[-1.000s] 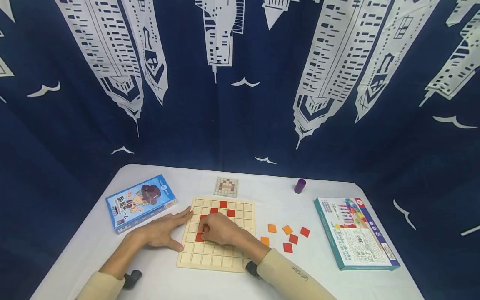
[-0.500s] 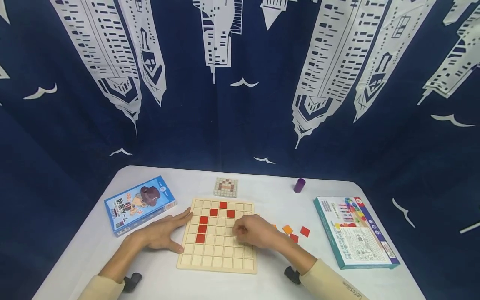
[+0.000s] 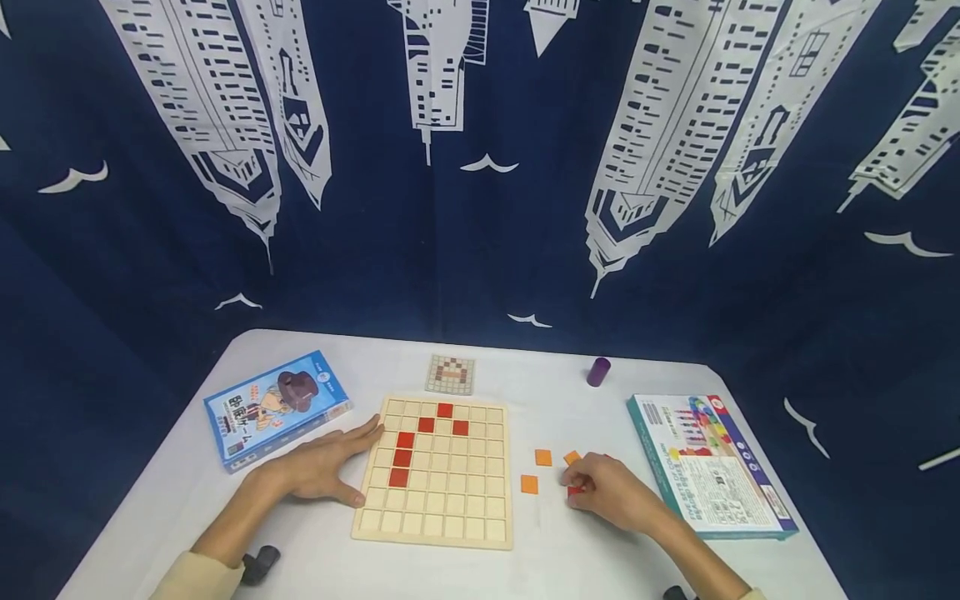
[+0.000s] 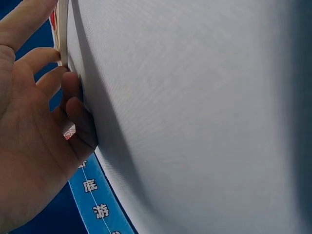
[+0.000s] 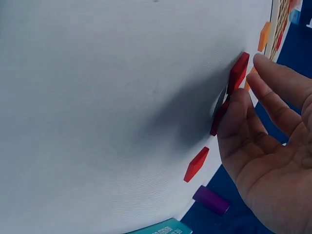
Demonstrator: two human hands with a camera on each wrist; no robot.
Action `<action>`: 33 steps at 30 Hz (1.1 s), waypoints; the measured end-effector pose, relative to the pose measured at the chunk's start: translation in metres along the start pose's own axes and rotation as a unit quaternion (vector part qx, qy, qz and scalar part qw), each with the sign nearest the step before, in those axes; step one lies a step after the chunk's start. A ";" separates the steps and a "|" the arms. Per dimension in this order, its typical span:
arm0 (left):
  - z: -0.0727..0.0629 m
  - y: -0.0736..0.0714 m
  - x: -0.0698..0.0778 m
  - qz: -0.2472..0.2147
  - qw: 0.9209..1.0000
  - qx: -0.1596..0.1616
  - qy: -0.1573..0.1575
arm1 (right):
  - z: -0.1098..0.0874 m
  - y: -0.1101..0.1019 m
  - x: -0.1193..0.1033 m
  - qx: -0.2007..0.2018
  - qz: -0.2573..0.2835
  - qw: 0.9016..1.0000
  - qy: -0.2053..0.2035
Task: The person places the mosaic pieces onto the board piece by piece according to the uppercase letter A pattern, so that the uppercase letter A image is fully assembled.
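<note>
My left hand [image 3: 318, 467] rests beside the left edge of the pale gridded board [image 3: 431, 530], fingers spread and fingertips at its rim; it holds nothing. In the left wrist view, the hand [image 4: 36, 112] lies close to the board's side. Several red tiles sit in the board's cells, including one red tile [image 3: 399, 477] low on its left half. To the board's right, my right hand [image 3: 611, 492] reaches down over a loose red tile [image 3: 574, 492]. The right wrist view shows this red tile [image 5: 238, 73] flat by the fingertips, thumb and forefinger apart.
Orange tiles [image 3: 529, 484] lie between board and right hand. A small pattern card [image 3: 451, 375] is behind the board. A blue box [image 3: 277, 408] stands left, a teal-edged box [image 3: 712, 467] right, and a purple cylinder [image 3: 598, 372] at the back.
My right hand has moved right, from the red tiles on the board across to the loose tiles on the table. The left hand has stayed at the board's left edge.
</note>
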State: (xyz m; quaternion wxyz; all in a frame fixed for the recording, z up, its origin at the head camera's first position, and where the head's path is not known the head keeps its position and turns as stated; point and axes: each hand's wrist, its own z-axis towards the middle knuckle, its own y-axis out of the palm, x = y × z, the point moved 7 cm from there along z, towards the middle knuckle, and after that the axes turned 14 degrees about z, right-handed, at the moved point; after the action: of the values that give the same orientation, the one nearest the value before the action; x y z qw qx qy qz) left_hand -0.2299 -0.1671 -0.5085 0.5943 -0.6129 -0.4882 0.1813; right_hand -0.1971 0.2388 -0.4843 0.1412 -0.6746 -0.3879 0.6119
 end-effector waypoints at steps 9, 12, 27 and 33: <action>0.001 0.001 0.002 -0.003 1.000 0.003 0.014 | -0.001 0.001 0.006 0.014 -0.025 1.000 0.005; -0.001 0.000 0.002 0.000 1.000 0.002 0.008 | 0.001 0.001 0.005 0.025 -0.033 0.999 0.010; -0.001 -0.002 0.000 -0.003 1.000 0.002 0.000 | 0.002 0.002 0.008 0.044 -0.034 0.998 0.029; -0.002 -0.002 0.001 -0.004 1.000 0.001 -0.002 | 0.001 0.005 0.006 0.041 -0.032 0.999 0.001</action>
State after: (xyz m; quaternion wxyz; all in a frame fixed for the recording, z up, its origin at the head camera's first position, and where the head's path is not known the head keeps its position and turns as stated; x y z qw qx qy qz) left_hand -0.2288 -0.1681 -0.5061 0.5950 -0.6100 -0.4911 0.1808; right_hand -0.1970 0.2393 -0.4923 0.1885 -0.6562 -0.3842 0.6215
